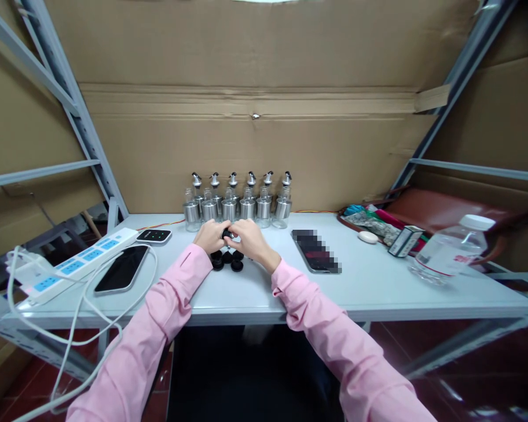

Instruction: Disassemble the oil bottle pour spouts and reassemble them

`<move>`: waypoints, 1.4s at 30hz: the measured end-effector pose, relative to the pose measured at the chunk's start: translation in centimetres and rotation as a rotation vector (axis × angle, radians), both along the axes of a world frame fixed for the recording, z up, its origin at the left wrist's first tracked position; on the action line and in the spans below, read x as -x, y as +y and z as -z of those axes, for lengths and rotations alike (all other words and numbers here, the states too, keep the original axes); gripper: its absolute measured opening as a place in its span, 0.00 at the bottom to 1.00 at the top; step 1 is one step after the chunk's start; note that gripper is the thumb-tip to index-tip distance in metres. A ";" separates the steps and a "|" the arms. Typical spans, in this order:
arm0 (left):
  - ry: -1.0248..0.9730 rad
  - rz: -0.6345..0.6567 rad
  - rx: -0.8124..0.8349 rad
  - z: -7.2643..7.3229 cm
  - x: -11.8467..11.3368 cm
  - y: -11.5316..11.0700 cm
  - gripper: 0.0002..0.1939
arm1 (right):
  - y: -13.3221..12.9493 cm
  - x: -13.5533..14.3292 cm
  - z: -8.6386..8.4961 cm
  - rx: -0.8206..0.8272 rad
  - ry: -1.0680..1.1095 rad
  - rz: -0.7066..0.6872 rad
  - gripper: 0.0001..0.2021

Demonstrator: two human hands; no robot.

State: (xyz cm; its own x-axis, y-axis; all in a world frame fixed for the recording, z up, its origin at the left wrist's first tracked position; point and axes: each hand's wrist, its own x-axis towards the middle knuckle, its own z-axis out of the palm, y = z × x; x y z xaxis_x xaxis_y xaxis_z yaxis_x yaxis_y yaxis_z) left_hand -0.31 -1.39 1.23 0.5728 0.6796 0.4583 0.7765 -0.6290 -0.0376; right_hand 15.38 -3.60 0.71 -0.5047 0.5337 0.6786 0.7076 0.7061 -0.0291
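A small black rounded piece (226, 233), its exact shape unclear, sits between the left hand (210, 235) and right hand (251, 239), drawn together, both pinching it. Round black caps (236, 265) lie nearer on the white tabletop (240, 296); steel-sleeved clear glass bottles (247, 209) stand behind.

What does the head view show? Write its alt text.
A person's left hand and right hand share a grip on a small black part near black pieces on a white table. Behind stand two rows of bottles, the rear ones topped with spouts; a power strip lies left, a water bottle right.
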 end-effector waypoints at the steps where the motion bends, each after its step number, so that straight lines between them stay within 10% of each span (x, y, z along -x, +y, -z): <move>1: 0.004 0.012 0.009 0.1 0.1 0.2 0.07 | 0.0 -0.1 -0.1 -0.034 -0.054 -0.008 0.07; 10: 0.021 0.029 0.107 0.7 0.2 1.2 0.07 | 0.2 -0.9 -0.5 -0.153 -0.313 -0.048 0.04; 21: 0.057 -0.137 0.074 0.6 -0.6 -0.3 0.10 | 0.3 -1.4 0.7 0.206 0.213 0.002 0.07; 30: -0.100 -0.126 0.119 0.9 -0.7 -0.4 0.20 | 0.2 -0.2 0.5 0.331 0.237 0.066 0.14; 42: 0.025 -0.068 0.120 1.0 0.4 1.4 0.06 | 1.0 0.2 1.1 0.385 0.256 -0.057 0.10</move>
State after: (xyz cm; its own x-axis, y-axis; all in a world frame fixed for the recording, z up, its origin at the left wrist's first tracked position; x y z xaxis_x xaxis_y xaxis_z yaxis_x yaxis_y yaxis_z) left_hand -0.76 0.02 0.21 0.5336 0.7664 0.3578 0.8174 -0.5759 0.0146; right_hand 15.14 -2.60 -0.34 -0.3821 0.7474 0.5435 0.6040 0.6471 -0.4652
